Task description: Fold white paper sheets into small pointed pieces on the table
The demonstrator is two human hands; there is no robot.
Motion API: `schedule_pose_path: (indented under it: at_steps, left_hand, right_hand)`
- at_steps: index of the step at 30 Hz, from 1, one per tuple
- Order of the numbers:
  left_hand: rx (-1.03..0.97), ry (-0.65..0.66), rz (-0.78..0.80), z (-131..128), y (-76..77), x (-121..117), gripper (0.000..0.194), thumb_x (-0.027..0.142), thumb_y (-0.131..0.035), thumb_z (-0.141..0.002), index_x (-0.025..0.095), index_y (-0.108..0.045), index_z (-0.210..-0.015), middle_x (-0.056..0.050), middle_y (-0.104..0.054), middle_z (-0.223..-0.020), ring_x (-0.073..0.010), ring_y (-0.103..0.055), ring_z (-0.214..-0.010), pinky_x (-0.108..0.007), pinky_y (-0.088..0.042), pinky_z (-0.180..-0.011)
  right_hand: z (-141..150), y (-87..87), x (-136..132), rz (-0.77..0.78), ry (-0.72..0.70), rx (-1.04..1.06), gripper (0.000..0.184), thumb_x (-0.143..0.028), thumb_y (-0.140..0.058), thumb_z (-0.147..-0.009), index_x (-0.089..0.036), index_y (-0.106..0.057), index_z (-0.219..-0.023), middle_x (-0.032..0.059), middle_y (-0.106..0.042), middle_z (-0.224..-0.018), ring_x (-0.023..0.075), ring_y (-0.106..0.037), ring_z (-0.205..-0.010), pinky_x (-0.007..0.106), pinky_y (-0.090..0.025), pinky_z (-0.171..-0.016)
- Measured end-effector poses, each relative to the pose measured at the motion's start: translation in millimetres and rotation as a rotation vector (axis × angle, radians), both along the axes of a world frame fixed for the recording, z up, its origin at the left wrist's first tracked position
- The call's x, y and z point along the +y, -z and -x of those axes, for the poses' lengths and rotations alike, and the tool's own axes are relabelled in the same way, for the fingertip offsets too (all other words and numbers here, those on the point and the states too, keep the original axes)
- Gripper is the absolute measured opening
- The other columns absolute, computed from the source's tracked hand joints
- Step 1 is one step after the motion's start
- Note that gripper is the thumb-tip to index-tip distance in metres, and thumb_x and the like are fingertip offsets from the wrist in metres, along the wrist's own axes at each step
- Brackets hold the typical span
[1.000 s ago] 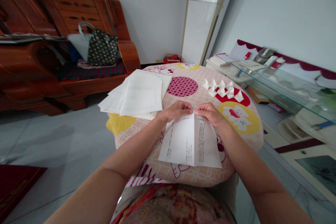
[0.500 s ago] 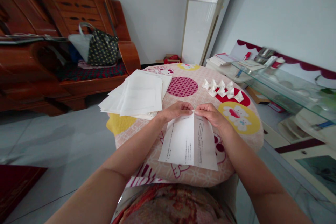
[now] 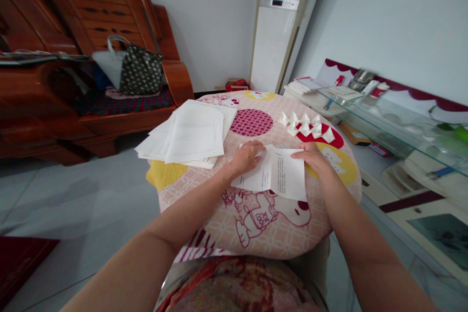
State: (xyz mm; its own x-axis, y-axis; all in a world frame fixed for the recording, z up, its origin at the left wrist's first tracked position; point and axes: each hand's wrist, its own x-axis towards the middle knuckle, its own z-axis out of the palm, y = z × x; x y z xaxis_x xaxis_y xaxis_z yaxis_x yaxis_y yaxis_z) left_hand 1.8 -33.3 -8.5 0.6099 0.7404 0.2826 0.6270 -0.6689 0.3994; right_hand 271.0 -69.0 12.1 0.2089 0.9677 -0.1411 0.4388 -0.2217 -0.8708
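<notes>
A printed sheet of paper [image 3: 287, 178] with a crease down its middle lies over the near part of the round table, its right half tilted. My right hand [image 3: 313, 156] pinches the sheet's upper right edge between thumb and fingers. At the left side, my left hand [image 3: 250, 160] has its fingers curled over the sheet, covering part of that edge. Beyond my right hand stand several small folded paper shapes [image 3: 305, 129] with pointed tops, in two rows. A stack of paper sheets [image 3: 195, 129] lies to the left of my left hand.
A patterned tablecloth [image 3: 278, 226] covers the round table. On the right stands a glass-topped stand [image 3: 387, 126] with papers and a metal container. A wooden bench [image 3: 102, 107] holding bags is at the left. A tall white cabinet-like unit [image 3: 272, 44] stands behind.
My hands were together at the sheet's top middle; they have moved apart to its left and right sides. The sheet's near edge has shifted away from me, uncovering the tablecloth's dog picture.
</notes>
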Motion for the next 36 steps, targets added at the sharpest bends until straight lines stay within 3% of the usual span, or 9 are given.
schedule_pose_path:
  at_steps: [6,9,13,17,23,28,32,34,36]
  left_hand:
    - [0.257,-0.05,0.047,-0.6,13.6,-11.6,0.061,0.04,-0.046,-0.103,0.009,-0.041,-0.154,-0.019,-0.036,-0.164,-0.0317,-0.033,-0.153,-0.05,-0.024,-0.127]
    - [0.307,-0.029,0.008,4.4,16.6,-5.9,0.063,0.046,-0.038,-0.105,0.011,-0.037,-0.157,-0.018,-0.033,-0.166,-0.0303,-0.029,-0.155,-0.049,-0.02,-0.127]
    - [0.337,-0.029,-0.011,5.3,18.8,0.2,0.062,0.047,-0.032,-0.106,0.013,-0.035,-0.158,-0.018,-0.033,-0.166,-0.0287,-0.029,-0.155,-0.047,-0.021,-0.126]
    - [0.361,-0.03,-0.006,3.8,20.0,0.3,0.063,0.046,-0.031,-0.106,0.011,-0.033,-0.159,-0.018,-0.03,-0.167,-0.0289,-0.027,-0.155,-0.048,-0.019,-0.126]
    - [0.355,-0.035,-0.022,4.3,20.8,-1.1,0.063,0.046,-0.031,-0.106,0.011,-0.034,-0.158,-0.018,-0.031,-0.167,-0.0297,-0.028,-0.155,-0.049,-0.021,-0.126]
    - [0.349,-0.039,-0.034,4.3,22.4,-0.8,0.063,0.046,-0.031,-0.106,0.011,-0.034,-0.158,-0.018,-0.032,-0.166,-0.0287,-0.028,-0.155,-0.047,-0.02,-0.126]
    - [0.334,-0.045,-0.037,3.4,23.2,-0.6,0.062,0.047,-0.032,-0.106,0.013,-0.035,-0.158,-0.017,-0.034,-0.166,-0.0285,-0.029,-0.155,-0.047,-0.02,-0.126]
    - [0.331,-0.047,-0.027,3.2,22.6,-0.7,0.062,0.047,-0.032,-0.106,0.013,-0.035,-0.158,-0.018,-0.034,-0.165,-0.0287,-0.029,-0.155,-0.048,-0.02,-0.126]
    - [0.328,-0.049,-0.014,3.1,21.6,-1.0,0.062,0.046,-0.031,-0.106,0.012,-0.035,-0.158,-0.018,-0.033,-0.166,-0.0288,-0.029,-0.155,-0.049,-0.019,-0.126]
  right_hand:
    - [-3.1,14.1,7.9,-0.035,0.155,0.047,0.021,-0.024,-0.075,-0.058,-0.015,-0.068,-0.076,0.003,-0.066,-0.063,0.0183,-0.059,-0.056,0.03,-0.044,-0.054]
    - [-0.7,21.7,11.6,-0.065,0.269,-0.181,0.011,-0.028,-0.068,-0.07,-0.016,-0.067,-0.07,0.0061,-0.065,-0.064,0.0218,-0.061,-0.063,0.032,-0.043,-0.057]
    - [4.1,21.1,16.0,-0.033,0.267,-0.614,0.02,-0.024,-0.058,-0.082,-0.014,-0.072,-0.072,0.0161,-0.07,-0.078,0.029,-0.066,-0.082,0.035,-0.044,-0.067]
    - [8.5,17.3,14.1,0.036,0.274,-0.734,0.023,-0.019,-0.055,-0.084,-0.012,-0.076,-0.082,0.0201,-0.073,-0.085,0.0318,-0.068,-0.088,0.037,-0.045,-0.071]
    - [9.5,22.1,10.0,-0.002,0.305,-0.735,0.018,-0.016,-0.059,-0.081,-0.014,-0.073,-0.07,0.0191,-0.071,-0.078,0.0326,-0.067,-0.084,0.037,-0.044,-0.068]
    - [1.2,24.3,8.5,-0.017,0.32,-0.708,0.02,-0.021,-0.061,-0.08,-0.018,-0.069,-0.063,0.0106,-0.065,-0.063,0.0265,-0.065,-0.073,0.034,-0.045,-0.063]
    - [-5.5,26.2,-5.5,-0.059,0.3,-0.422,0.03,-0.04,-0.063,-0.081,-0.022,-0.065,-0.057,0.0048,-0.051,-0.042,0.0219,-0.055,-0.048,0.033,-0.041,-0.047]
    - [-4.6,27.9,-17.6,-0.019,0.298,-0.263,0.036,-0.047,-0.061,-0.082,-0.024,-0.061,-0.055,0.0052,-0.052,-0.04,0.0201,-0.05,-0.039,0.033,-0.038,-0.042]
    - [-0.5,29.4,-29.7,0.011,0.279,-0.26,0.038,-0.047,-0.061,-0.082,-0.025,-0.056,-0.052,0.0059,-0.053,-0.042,0.0194,-0.049,-0.039,0.033,-0.037,-0.042]
